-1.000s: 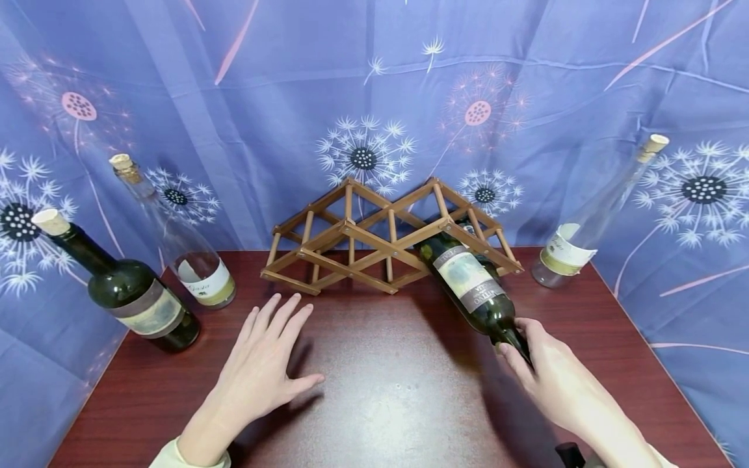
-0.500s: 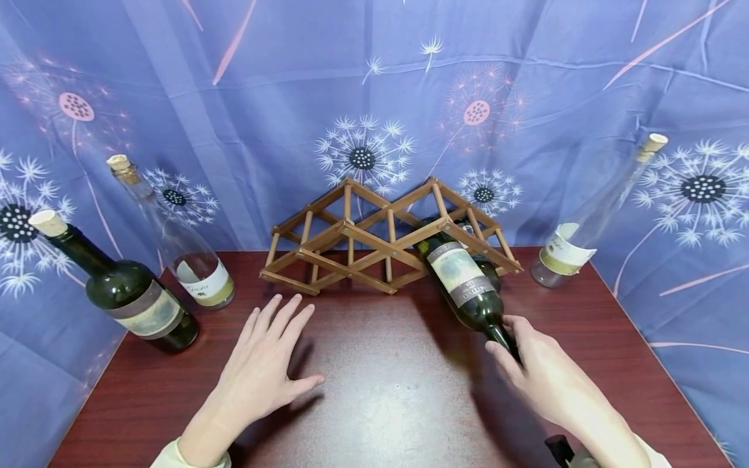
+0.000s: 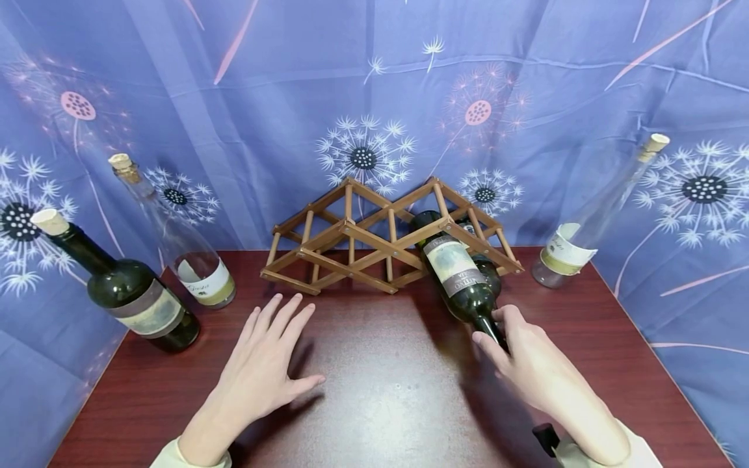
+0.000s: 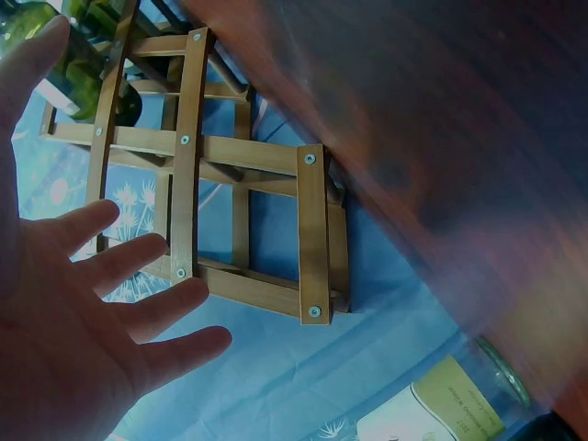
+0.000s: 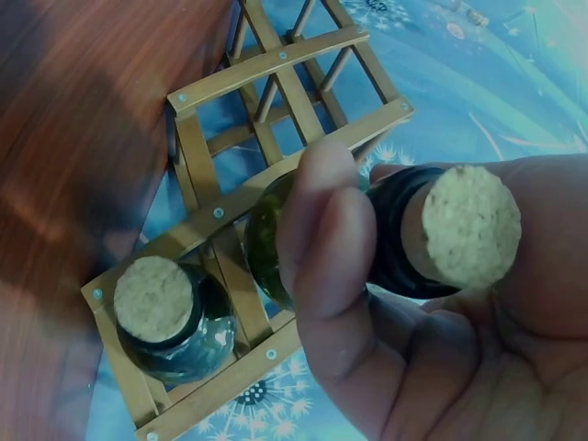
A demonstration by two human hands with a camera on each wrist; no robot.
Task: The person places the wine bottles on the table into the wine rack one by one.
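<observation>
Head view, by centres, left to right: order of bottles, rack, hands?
Standing green bottle → left clear bottle → left hand → wooden rack → held green bottle → right hand → right clear bottle. Left out: racked bottle, partly hidden by the held one.

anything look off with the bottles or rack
Nothing looks spilled or broken. The dark bottle in the right hand and the wooden rack show no visible damage. The one oddity: the clear bottle at far right has a label with an uneven top edge, perhaps torn, perhaps cut that way.
</observation>
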